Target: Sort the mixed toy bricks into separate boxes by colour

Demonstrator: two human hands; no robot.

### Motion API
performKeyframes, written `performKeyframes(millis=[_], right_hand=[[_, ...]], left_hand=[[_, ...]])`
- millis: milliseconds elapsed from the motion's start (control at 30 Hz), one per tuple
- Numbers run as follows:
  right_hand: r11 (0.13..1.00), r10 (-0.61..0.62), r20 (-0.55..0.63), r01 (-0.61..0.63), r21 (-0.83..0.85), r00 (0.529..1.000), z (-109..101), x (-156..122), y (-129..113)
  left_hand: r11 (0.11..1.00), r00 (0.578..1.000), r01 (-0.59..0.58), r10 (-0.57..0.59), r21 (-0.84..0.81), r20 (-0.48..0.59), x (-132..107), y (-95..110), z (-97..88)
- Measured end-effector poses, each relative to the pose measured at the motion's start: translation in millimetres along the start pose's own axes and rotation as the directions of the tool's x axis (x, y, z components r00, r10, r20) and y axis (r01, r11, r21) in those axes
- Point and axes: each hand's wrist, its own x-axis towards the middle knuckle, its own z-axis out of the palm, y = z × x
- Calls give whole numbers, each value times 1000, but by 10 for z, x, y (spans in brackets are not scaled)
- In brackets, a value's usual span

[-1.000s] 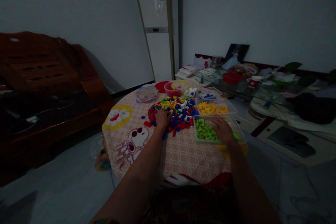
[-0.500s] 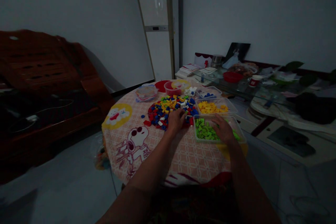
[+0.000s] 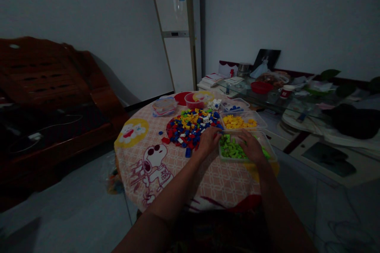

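A pile of small mixed-colour bricks (image 3: pixel 190 125), red, blue, yellow and white, lies in the middle of a round table (image 3: pixel 166 166) covered with a cartoon-print cloth. My left hand (image 3: pixel 209 140) rests at the pile's right edge, right beside a clear tray of green bricks (image 3: pixel 230 148); its fingers are curled, and what they hold is too dim to make out. My right hand (image 3: pixel 251 145) lies inside the green tray, fingers bent over the bricks. Behind it stands a tray of yellow bricks (image 3: pixel 239 121).
At the table's far side are a lidded clear box (image 3: pixel 164 106), a red bowl (image 3: pixel 194 100) and a small tray with blue bricks (image 3: pixel 236 106). A wooden bench (image 3: pixel 53 99) stands left, a cluttered glass table (image 3: pixel 297 99) right, a tall white air conditioner (image 3: pixel 176 27) behind.
My left hand has moved right across the brick pile, from its left part to the edge of the green tray. My right hand stayed in the green tray.
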Motion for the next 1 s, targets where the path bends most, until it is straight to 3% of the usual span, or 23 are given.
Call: performKeyframes(millis=[200, 333, 567, 833, 1000], right_hand=[[999, 31, 9, -32, 10, 999, -7, 3, -24], [1000, 15, -10, -15, 15, 1000, -1, -7, -16], [1000, 4, -41, -3, 10, 999, 9, -21, -6], [1000, -3, -40, 3, 11, 999, 8, -26, -18], [1000, 2, -31, -1, 25, 1000, -6, -12, -26]], left_hand=[[915, 954, 299, -291, 271, -69, 192, -538, -252], [864, 935, 314, -353, 395, 29, 272, -763, -319], [842, 916, 277, -377, 462, 139, 373, -862, -350], [844, 900, 373, -430, 384, 71, 256, -877, -373], [880, 913, 393, -407, 268, -3, 203, -893, -374]])
